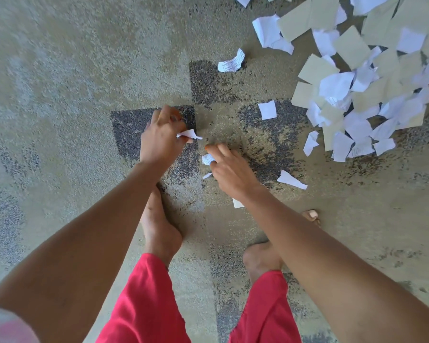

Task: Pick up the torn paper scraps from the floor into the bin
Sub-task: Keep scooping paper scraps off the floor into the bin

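**Two hands, one scrap each – big heap off to the rt**

L hand [162,139] is low over the carpet [60,95], fingers curled; a white scrap [189,134] sticks out by the thumb, so it grips that piece. How much more paper sits inside the fist can't be seen. R hand [229,172] is just beside it, forefinger stretched fwd, thumb & forefinger pinching a small scrap [207,159]; most of that piece is hidden by the fingers. A sliver [207,175] shows below the thumb – held or lying on the floor, can't tell.

The main pile of scraps [357,82], white and tan, lies upper rt, well apart from both hands, cut off by the top and rt edges. Loose bits nearer: a curled printed scrap [232,61], a square scrap [267,110], a pointed scrap [291,180] near the R wrist, and a corner scrap [237,203] mostly covered by the R forearm.

Bare feet partly hidden under the arms: left foot [159,226], right foot [260,258]. Red trousers [144,305] cut off at bottom. Print on the scraps too blurred to read.
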`<state>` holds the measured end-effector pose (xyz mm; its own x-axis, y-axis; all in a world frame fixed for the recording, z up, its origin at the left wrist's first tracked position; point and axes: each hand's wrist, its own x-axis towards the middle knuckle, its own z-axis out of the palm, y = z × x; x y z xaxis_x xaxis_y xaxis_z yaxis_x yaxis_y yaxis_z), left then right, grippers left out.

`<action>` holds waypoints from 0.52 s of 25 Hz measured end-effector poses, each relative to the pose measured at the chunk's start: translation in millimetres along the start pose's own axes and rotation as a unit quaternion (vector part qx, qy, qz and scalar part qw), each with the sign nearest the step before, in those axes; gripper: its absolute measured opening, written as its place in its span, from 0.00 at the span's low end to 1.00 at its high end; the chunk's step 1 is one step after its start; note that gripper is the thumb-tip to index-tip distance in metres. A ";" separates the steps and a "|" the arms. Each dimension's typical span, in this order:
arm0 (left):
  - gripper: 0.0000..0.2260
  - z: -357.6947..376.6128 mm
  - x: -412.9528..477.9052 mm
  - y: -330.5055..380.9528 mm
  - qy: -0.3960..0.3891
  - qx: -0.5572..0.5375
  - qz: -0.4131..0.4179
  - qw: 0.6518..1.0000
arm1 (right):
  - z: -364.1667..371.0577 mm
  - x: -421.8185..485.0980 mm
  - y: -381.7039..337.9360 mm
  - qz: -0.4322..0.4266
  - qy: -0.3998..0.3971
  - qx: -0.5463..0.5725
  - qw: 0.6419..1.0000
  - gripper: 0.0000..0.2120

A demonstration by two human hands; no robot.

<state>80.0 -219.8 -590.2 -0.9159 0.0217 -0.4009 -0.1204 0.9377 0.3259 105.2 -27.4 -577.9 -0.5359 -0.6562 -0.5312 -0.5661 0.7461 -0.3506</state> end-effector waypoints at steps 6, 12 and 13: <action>0.11 -12.8 73.7 47.1 0.005 0.028 0.062 0.998 | 2.2 4.6 10.0 0.037 -0.006 0.089 0.995 0.16; 0.10 -12.7 118.9 94.3 -0.047 0.077 0.111 0.990 | -14.3 -10.2 75.6 0.219 0.130 0.164 0.953 0.09; 0.11 -11.3 120.2 96.1 -0.046 0.080 0.110 0.990 | -18.5 -12.4 88.5 0.234 0.141 0.160 0.948 0.08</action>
<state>-46.0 -131.0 -597.4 -0.8735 0.2566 -0.4137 0.1471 0.9492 0.2782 50.2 44.7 -588.1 -0.8538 -0.2151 -0.4742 -0.0294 0.9292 -0.3684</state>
